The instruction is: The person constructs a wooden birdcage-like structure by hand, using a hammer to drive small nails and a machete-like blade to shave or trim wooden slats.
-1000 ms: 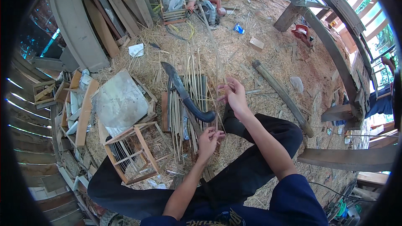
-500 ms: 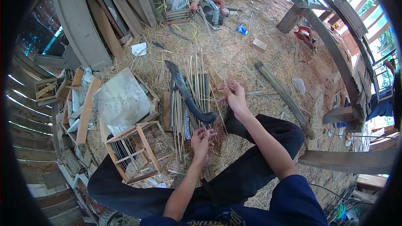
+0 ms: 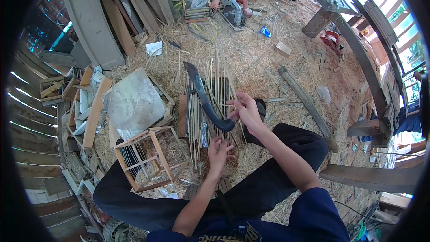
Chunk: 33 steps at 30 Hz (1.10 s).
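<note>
My right hand [image 3: 247,115] pinches a long, thin bamboo strip [image 3: 227,65] that runs away from me over the straw-like shavings. My left hand [image 3: 218,153] is nearer my body, its fingers loosely bent and apart, with nothing visible in them. Between and beyond both hands lies a bundle of slender bamboo strips [image 3: 194,123], pale and dark. Across the bundle rests a machete [image 3: 204,96] with a dark blade and a hooked black handle, its handle end close to my right fingers. A small knife-like tool with a patterned blue-grey handle [image 3: 204,134] sits beside my left hand.
To the left are a wooden-framed cage [image 3: 156,157] and a worn grey board [image 3: 134,103]. A long pole [image 3: 309,107] lies right of my knee. Farther off are a circular saw [image 3: 234,12], a blue can [image 3: 265,32] and a wood block [image 3: 283,49].
My right hand has come down and slightly left with the strip, nearer the machete handle. My left hand has shifted a little right, its fingers more spread. The whole view has shifted slightly.
</note>
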Each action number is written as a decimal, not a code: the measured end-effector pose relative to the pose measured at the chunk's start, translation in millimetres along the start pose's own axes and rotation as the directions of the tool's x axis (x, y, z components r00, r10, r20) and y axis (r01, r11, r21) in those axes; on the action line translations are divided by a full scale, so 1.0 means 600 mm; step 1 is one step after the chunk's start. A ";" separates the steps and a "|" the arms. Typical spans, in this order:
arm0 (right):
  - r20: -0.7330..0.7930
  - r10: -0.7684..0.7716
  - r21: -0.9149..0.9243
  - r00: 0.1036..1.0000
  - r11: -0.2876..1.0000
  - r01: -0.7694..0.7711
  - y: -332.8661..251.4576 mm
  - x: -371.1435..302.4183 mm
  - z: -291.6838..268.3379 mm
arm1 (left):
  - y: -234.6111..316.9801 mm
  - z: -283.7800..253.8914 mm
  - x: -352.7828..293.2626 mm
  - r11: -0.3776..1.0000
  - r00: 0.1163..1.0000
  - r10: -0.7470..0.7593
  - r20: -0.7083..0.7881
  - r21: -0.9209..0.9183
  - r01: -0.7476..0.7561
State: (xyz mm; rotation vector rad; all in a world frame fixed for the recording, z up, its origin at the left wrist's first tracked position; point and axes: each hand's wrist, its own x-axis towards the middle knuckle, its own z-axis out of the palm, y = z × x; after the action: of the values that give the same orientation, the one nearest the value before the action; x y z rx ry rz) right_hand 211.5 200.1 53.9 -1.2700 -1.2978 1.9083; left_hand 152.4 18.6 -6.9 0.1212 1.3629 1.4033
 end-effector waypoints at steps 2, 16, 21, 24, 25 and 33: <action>0.030 -0.010 0.005 0.999 1.000 0.010 0.000 -0.002 0.003 | 0.007 0.006 -0.013 1.000 1.000 0.027 0.000 0.007 -0.027; 0.308 -0.309 -0.512 0.900 0.743 0.431 -0.042 -0.062 0.108 | 0.205 -0.107 -0.074 0.468 0.770 0.617 0.162 0.711 -0.525; 0.467 -0.592 -0.656 0.656 0.265 0.706 -0.049 -0.088 0.178 | 0.332 -0.154 -0.080 -0.190 0.580 0.533 0.616 0.755 -0.628; 0.648 -0.609 -0.527 0.457 0.075 0.847 -0.053 -0.089 0.205 | 0.345 -0.182 -0.058 -0.113 0.511 0.588 0.627 0.689 -0.715; 0.661 -0.601 -0.522 0.449 0.061 0.851 -0.057 -0.090 0.215 | 0.344 -0.193 -0.052 -0.096 0.483 0.610 0.628 0.664 -0.741; 0.653 -0.644 -0.384 0.398 0.171 0.907 -0.077 -0.075 0.264 | 0.360 -0.231 -0.033 0.134 0.443 0.766 0.466 0.558 -0.819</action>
State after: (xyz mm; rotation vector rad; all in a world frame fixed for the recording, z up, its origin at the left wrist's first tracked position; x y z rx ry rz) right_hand 85.2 114.6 131.8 -0.1943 -2.4186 0.7790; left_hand -68.1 -21.0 119.9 1.7169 1.8371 1.5059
